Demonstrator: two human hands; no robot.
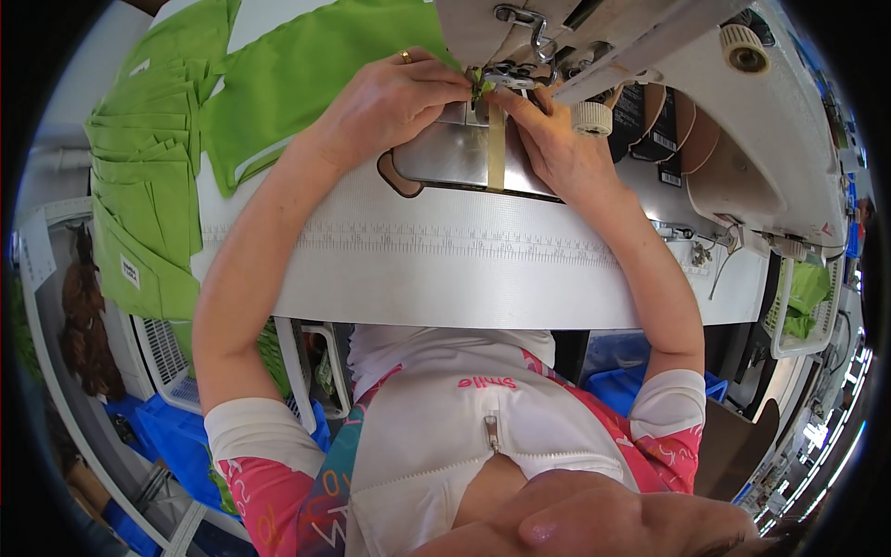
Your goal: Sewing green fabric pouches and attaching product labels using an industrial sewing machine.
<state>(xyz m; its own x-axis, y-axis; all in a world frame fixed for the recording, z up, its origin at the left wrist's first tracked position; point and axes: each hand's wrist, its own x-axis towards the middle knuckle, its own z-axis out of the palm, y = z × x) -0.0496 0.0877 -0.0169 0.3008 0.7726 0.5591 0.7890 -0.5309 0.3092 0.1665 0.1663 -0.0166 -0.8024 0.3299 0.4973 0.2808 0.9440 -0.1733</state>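
Under the needle of a white sewing machine [687, 102], a small bit of green fabric [480, 86] lies by the presser foot [510, 76]. My left hand [385, 102], with a ring on one finger, pinches this bit from the left. On the other side my right hand [568, 153] has its thumb and forefinger closed at the fabric's right edge; its other fingers are partly hidden behind the machine parts. A tan tape strip [497, 153] runs down the metal plate [441, 156] between my hands. A larger green fabric piece [288, 79] lies flat beyond my left forearm.
Stacked green cut pieces [148, 186] hang over the table's left end. A printed ruler [418, 239] crosses the white table [445, 288]. Dark thread cones [654, 130] stand under the machine arm. A white basket [806, 320] with green scraps is at the right, blue bins [181, 446] below left.
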